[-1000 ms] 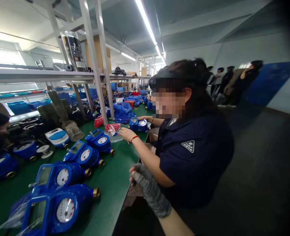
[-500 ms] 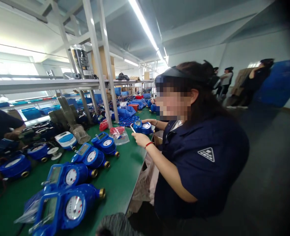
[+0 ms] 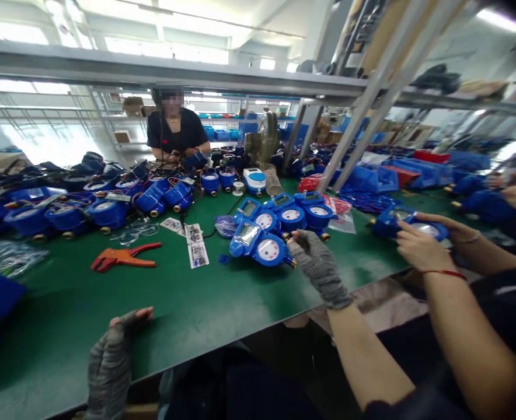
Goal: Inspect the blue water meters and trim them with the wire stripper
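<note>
My left hand (image 3: 113,350), in a grey fingerless glove, rests at the table's front edge with its thumb stretched out and nothing visible in it. My right hand (image 3: 317,262), gloved alike, is beside the brass end of the nearest blue water meter (image 3: 269,249). Its fingers are loosely bent; whether they touch the meter I cannot tell. That meter has a grey display and a white round dial, and lies tilted against three more blue meters (image 3: 290,214). Left of them lie printed label strips (image 3: 197,246) and an orange-handled cutter (image 3: 124,256).
To my right, a co-worker's hands (image 3: 424,245) hold another blue meter (image 3: 393,221). Many wired meters (image 3: 104,211) line the table's back, with a second person (image 3: 174,131) behind them. A metal shelf (image 3: 153,67) crosses above; blue bins (image 3: 376,178) stand right.
My view has swung left from the co-worker to the table in front of me. Both of my gloved hands now show; before, only a piece of grey glove showed at the bottom edge.
</note>
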### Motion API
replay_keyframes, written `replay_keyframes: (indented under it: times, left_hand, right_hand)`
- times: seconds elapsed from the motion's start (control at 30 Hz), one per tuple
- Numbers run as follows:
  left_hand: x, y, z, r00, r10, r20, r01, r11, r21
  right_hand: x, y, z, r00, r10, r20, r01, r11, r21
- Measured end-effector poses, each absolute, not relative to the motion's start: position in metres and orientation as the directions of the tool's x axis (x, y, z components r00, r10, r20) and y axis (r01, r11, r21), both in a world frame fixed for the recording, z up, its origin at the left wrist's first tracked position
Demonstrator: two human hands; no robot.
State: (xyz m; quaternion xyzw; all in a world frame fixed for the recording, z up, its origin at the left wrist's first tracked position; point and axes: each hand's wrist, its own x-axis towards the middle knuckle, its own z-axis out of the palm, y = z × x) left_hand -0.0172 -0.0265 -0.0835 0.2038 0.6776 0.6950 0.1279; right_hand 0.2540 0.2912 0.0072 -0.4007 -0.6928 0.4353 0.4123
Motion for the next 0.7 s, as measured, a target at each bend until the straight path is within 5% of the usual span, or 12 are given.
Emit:
replay_keyframes:
  times: [0.3, 0.47, 0.6, 0.7]
  left_hand:
    - [-0.021, -0.026, -0.086, -0.879, 0.459, 0.131, 0.081, -0.126, 0.989]
    - [0.024, -0.031, -0.079, -0.842, 0.538, -0.031, -0.029, 0.011, 1.0]
    - [0.074, 0.003, -0.052, -0.798, 0.602, 0.025, -0.128, -0.21, 0.969]
    - [0.076, 0.022, -0.025, -0.801, 0.599, 0.006, -0.154, -0.216, 0.964]
  right_hand:
    - [0.226, 0.335, 0.015, -0.581, 0.808, 0.093, 0.136, 0.21, -0.968]
    - [0.245, 0.274, -0.007, -0.598, 0.798, -0.078, 0.01, -0.089, -0.996]
    - [0.211, 0.192, -0.022, -0.625, 0.768, -0.143, -0.004, -0.186, -0.982]
    - [0.168, 0.151, -0.023, -0.76, 0.644, -0.083, -0.146, -0.294, -0.944]
